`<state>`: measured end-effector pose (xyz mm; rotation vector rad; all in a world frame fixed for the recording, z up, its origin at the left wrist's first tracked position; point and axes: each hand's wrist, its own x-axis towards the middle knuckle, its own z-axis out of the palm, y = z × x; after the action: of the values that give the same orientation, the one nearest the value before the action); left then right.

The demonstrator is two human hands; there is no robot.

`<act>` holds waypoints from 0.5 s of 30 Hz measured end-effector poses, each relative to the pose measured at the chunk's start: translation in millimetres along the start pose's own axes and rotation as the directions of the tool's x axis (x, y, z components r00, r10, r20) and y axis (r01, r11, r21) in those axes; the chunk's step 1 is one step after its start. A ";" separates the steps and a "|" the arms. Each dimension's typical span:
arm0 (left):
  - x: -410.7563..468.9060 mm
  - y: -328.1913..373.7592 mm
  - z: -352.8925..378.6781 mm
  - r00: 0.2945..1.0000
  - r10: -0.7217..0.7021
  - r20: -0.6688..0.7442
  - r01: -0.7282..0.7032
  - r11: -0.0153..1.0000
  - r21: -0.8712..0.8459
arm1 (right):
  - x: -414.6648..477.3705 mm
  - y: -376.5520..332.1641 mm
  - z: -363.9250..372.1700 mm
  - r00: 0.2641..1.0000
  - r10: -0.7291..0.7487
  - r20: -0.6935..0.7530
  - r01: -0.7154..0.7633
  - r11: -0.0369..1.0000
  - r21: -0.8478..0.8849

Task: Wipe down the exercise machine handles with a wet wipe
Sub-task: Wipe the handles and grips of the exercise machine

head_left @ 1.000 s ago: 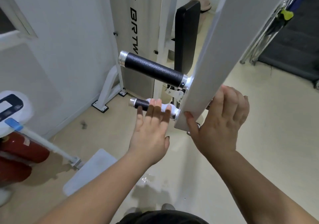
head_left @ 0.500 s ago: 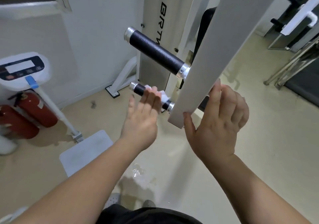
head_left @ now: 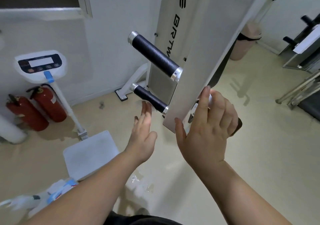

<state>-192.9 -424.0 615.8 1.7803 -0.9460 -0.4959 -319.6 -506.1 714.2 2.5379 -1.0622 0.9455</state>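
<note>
Two black foam handles with silver caps stick out to the left of the white machine arm (head_left: 199, 60): an upper handle (head_left: 155, 54) and a thinner lower handle (head_left: 149, 97). My left hand (head_left: 143, 134) hovers just below and in front of the lower handle, fingers spread, holding nothing. My right hand (head_left: 207, 131) curls around a handle on the arm's right side, whose dark end (head_left: 239, 124) pokes out past my fingers. A small white patch (head_left: 210, 98) shows at my index finger; I cannot tell whether it is the wipe. No wipe lies on the left handles.
A white standing scale has its display (head_left: 40, 65) at the left and its platform (head_left: 90, 152) on the floor. Two red fire extinguishers (head_left: 46, 103) stand by the wall. A blurred white-and-blue pack (head_left: 57, 190) sits at lower left. Metal frames (head_left: 303, 86) stand at the right, and a wet patch (head_left: 138, 179) lies on the floor.
My left hand has come off the lower left handle and pulled back, open. The white wipe that it pressed there is gone from that handle. My view has turned right.
</note>
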 end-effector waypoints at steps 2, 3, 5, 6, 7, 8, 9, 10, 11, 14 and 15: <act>1.5 9.9 8.2 0.997 -0.070 0.014 0.068 0.874 -0.481 | -1.0 -2.4 -0.6 1.000 0.000 -0.012 0.000 1.000 0.008; 1.0 18.8 12.0 0.994 -0.109 -0.002 0.085 0.785 -0.614 | -1.0 -3.2 -0.4 1.000 0.000 -0.020 0.001 1.000 0.011; 3.8 32.1 15.6 0.977 -0.210 -0.026 0.125 0.673 -0.729 | -0.6 -3.0 -0.3 1.000 -0.001 -0.030 0.002 1.000 0.015; 8.9 37.0 13.8 0.964 -0.261 -0.051 0.139 0.659 -0.739 | 0.0 -2.6 0.2 1.000 -0.005 -0.031 0.006 1.000 0.019; 16.2 38.9 11.2 0.952 -0.296 -0.081 0.134 0.637 -0.759 | 0.4 -2.1 0.7 1.000 -0.010 -0.029 0.011 1.000 0.020; 23.9 40.9 6.1 0.944 -0.313 -0.107 0.114 0.609 -0.785 | 0.6 -1.5 1.3 1.000 -0.013 -0.027 0.013 1.000 0.017; 30.5 42.2 1.5 0.940 -0.317 -0.128 0.088 0.586 -0.805 | 0.7 -1.1 2.0 1.000 -0.014 -0.025 0.014 1.000 0.013; 34.0 43.4 -0.5 0.933 -0.331 -0.143 0.083 0.584 -0.807 | 0.7 -0.7 2.8 1.000 -0.012 -0.024 0.012 1.000 0.007; 33.5 43.9 1.3 0.930 -0.339 -0.145 0.092 0.594 -0.799 | 0.7 -0.4 3.3 1.000 -0.007 -0.025 0.007 1.000 -0.003; 7.6 53.0 20.9 0.963 -0.243 -0.116 0.082 0.676 -0.732 | 0.8 -0.1 4.7 0.999 0.017 -0.048 -0.018 0.999 -0.031; -2.9 53.9 28.7 0.976 -0.184 -0.119 0.049 0.710 -0.702 | 0.9 -0.8 4.8 0.998 0.019 -0.054 -0.020 0.999 -0.031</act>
<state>-234.8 -448.1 653.2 1.1566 -0.4160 -0.6560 -316.3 -508.1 711.2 2.4673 -1.0796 0.9883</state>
